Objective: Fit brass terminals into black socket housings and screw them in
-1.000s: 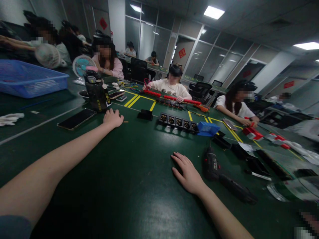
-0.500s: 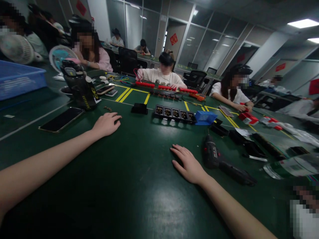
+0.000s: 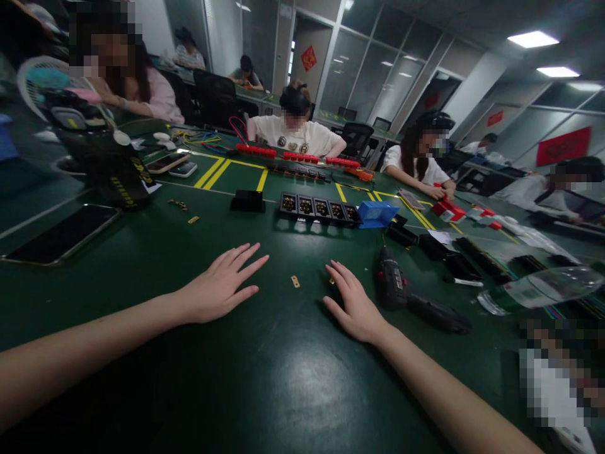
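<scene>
A small brass plate (image 3: 295, 281) lies flat on the green tabletop (image 3: 283, 391), nearer us than the five-cell black tray (image 3: 331, 221) and in the gap between our hands. Its long axis runs away from us, roughly toward the tray, the far end slanting slightly left; its two ends look alike, so we cannot say which is its front.

Our left hand (image 3: 222, 282), on the near-left side of the tray, is palm down with fingers stretched and spread, and we see nothing in its grasp. Our right hand (image 3: 352, 302), on the tray's near side, has its fingers loosely extended and thumb apart. Its fingertips cover most of a second brass plate (image 3: 332, 282); we cannot tell whether they press on it, nor which way it points.

Left of the tray and a little nearer us lies a loose brass piece (image 3: 193, 220), its length running sideways; the small brass heap (image 3: 178, 205) just beyond is too small to sort into pieces. The power drill (image 3: 391, 280) lies near-right of the tray, bit pointing away from us. Farther right of the tray, a clear bottle (image 3: 543, 290) is blurred; far left, a blue basket (image 3: 6, 139) is cut off.
</scene>
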A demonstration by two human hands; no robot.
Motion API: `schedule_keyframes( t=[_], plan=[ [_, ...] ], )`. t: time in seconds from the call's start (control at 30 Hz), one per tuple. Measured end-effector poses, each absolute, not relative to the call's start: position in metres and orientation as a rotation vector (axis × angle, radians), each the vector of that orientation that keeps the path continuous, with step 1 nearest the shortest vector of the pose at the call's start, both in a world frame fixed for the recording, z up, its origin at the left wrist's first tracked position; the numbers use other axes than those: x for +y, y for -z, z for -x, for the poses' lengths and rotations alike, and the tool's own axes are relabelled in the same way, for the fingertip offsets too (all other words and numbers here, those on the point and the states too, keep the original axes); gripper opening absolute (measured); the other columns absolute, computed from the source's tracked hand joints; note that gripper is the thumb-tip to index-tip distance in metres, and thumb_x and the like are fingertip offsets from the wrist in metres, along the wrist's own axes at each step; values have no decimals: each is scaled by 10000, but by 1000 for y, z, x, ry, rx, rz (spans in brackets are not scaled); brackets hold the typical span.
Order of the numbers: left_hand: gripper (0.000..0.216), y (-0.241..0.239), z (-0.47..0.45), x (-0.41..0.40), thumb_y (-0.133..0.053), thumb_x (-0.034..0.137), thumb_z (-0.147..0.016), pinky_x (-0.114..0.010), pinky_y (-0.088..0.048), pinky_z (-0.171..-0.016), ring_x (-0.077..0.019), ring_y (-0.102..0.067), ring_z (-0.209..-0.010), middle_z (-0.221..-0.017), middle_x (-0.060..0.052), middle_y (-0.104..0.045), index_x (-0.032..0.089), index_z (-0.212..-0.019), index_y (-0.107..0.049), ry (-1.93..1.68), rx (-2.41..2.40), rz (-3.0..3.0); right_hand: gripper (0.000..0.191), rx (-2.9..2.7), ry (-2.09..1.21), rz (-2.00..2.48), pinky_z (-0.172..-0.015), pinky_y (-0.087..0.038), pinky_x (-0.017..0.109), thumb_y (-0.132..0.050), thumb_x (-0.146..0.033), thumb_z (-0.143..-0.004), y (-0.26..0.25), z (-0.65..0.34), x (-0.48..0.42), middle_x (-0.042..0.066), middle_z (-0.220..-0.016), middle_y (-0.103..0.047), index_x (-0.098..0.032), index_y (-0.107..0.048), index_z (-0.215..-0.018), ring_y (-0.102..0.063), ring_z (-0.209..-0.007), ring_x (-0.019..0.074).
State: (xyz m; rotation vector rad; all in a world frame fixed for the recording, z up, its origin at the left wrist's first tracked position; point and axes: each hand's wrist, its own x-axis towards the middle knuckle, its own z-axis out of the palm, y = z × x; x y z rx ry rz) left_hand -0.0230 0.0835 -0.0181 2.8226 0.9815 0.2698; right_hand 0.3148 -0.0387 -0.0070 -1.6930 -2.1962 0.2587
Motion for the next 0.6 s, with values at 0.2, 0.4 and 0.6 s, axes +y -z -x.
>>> schedule_keyframes(
  t=[0.2,0.4,0.6],
  plan=[
    [637,22,53,132,-247,567,-1002,-564,-296,-1191,-349,-280,-1483,-1599,-97,-327,222,-1512,-412,-373,1385,-2798,720,-2276,-253,1657,-1214,-290,515,-517,-505,-974,1,-313,-41,129,-1638,-274,-213,-266,-1583,-263,-1508,287],
    [841,34,77,174,-210,664,-952,-582,-383,-1111,-425,-369,-1411,-1505,-257,-412,45,-1484,-412,-291,1979,-2546,531,-2571,-330,1413,-1236,-204,553,-508,-428,-994,-12,-305,-42,40,-1570,-435,-316,-432,-1508,-287,-1503,276],
    [853,39,76,177,-212,689,-942,-581,-353,-1141,-404,-341,-1440,-1552,-215,-381,77,-1510,-388,-195,1984,-2481,348,-2293,-132,1540,-1161,-352,561,-510,-334,-969,-2,-305,-42,113,-1436,-566,-232,-643,-1274,-404,-1431,312]
  ],
)
